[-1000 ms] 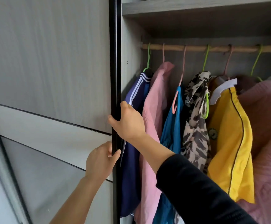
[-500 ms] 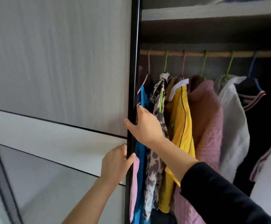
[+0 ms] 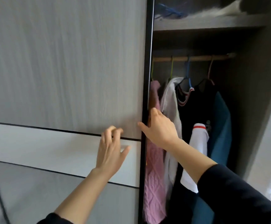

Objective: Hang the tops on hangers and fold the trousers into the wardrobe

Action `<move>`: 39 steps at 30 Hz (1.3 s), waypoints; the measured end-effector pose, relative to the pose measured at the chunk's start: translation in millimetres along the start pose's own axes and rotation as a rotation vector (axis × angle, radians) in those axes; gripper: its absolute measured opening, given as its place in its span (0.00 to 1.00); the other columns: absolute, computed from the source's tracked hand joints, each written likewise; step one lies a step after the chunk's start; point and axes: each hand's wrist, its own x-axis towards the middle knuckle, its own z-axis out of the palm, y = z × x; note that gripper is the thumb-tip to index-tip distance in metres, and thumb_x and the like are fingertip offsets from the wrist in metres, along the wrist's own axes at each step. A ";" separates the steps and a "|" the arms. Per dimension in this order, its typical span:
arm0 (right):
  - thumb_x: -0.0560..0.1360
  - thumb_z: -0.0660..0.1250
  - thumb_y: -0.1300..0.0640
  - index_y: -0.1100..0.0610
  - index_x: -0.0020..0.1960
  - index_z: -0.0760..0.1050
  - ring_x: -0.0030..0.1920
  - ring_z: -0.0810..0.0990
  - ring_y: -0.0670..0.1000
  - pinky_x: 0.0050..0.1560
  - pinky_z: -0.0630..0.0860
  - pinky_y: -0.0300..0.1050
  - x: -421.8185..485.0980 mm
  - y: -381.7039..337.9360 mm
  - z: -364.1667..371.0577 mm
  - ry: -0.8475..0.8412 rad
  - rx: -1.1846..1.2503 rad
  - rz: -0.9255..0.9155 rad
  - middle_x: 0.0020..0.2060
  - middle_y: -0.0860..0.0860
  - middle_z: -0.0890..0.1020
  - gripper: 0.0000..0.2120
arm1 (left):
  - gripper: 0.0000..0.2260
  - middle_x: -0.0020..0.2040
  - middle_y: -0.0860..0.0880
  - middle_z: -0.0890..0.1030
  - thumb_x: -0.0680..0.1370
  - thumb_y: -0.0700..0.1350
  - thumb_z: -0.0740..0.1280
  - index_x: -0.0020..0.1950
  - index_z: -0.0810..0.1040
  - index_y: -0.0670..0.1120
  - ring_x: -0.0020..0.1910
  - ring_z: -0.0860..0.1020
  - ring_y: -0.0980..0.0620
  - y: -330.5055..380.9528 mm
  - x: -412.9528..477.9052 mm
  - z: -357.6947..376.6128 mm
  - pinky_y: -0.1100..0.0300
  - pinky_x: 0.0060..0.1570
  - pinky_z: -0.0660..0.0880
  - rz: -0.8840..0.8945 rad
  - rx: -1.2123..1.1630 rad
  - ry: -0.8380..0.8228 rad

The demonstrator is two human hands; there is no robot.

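Head view only. Slid door (image 3: 67, 70) well to the right within the last second; now hides most of rail (image 3: 191, 58) and the navy, blue, spotted and yellow tops seen before. Left showing in the wardrobe (image 3: 244, 94) gap: pink knit (image 3: 154, 183), white top (image 3: 170, 101), black top (image 3: 194, 110), teal garment (image 3: 220, 126), all on hangers (image 3: 188, 71). Right hand (image 3: 160, 128): gripping door at its edge, thumb on the front face, fingers behind. Left hand (image 3: 110, 151): off the edge now, fingers loosely curled, holding nothing, close to the door face; contact unclear. No trousers or loose tops in view. Probably closing up, or shifting access to the other side; cannot say which.
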 end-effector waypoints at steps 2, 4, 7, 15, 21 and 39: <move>0.73 0.69 0.47 0.58 0.69 0.61 0.60 0.73 0.59 0.50 0.75 0.52 -13.7 14.8 -15.4 0.115 -0.065 -0.076 0.62 0.55 0.71 0.31 | 0.44 0.72 0.34 0.61 0.64 0.56 0.77 0.74 0.63 0.42 0.67 0.67 0.32 14.8 7.5 2.7 0.42 0.64 0.68 -0.006 0.097 0.001; 0.71 0.71 0.56 0.61 0.77 0.54 0.72 0.63 0.61 0.68 0.68 0.55 -23.8 29.9 -30.9 0.230 -0.235 -0.222 0.72 0.60 0.64 0.40 | 0.54 0.76 0.32 0.44 0.65 0.62 0.74 0.79 0.47 0.44 0.76 0.48 0.34 30.9 11.7 9.6 0.44 0.72 0.53 0.045 0.167 -0.070; 0.75 0.61 0.64 0.65 0.77 0.50 0.77 0.46 0.63 0.76 0.46 0.55 -36.4 52.1 -49.8 0.136 -0.554 -0.420 0.76 0.63 0.51 0.34 | 0.57 0.74 0.36 0.32 0.66 0.64 0.73 0.76 0.33 0.48 0.74 0.33 0.38 58.2 12.7 23.1 0.48 0.73 0.41 0.139 0.183 -0.139; 0.75 0.47 0.62 0.70 0.74 0.56 0.75 0.55 0.66 0.75 0.42 0.59 -65.0 91.3 -88.8 0.149 -0.938 -0.298 0.73 0.68 0.57 0.28 | 0.59 0.76 0.34 0.45 0.60 0.62 0.78 0.78 0.47 0.44 0.75 0.45 0.36 101.6 15.1 30.8 0.44 0.72 0.50 0.455 0.326 -0.192; 0.72 0.54 0.64 0.71 0.73 0.59 0.74 0.59 0.64 0.75 0.48 0.56 -80.9 121.5 -105.8 0.176 -0.902 -0.238 0.73 0.67 0.60 0.30 | 0.58 0.74 0.36 0.57 0.52 0.63 0.80 0.74 0.60 0.44 0.73 0.59 0.39 142.0 17.8 40.3 0.43 0.68 0.62 0.573 0.318 -0.132; 0.75 0.45 0.62 0.68 0.70 0.68 0.70 0.68 0.61 0.74 0.57 0.53 -93.6 150.2 -120.0 0.182 -1.014 -0.290 0.70 0.64 0.69 0.26 | 0.58 0.75 0.38 0.55 0.52 0.61 0.81 0.75 0.59 0.46 0.74 0.55 0.41 190.3 17.7 56.7 0.46 0.69 0.57 0.571 0.213 -0.132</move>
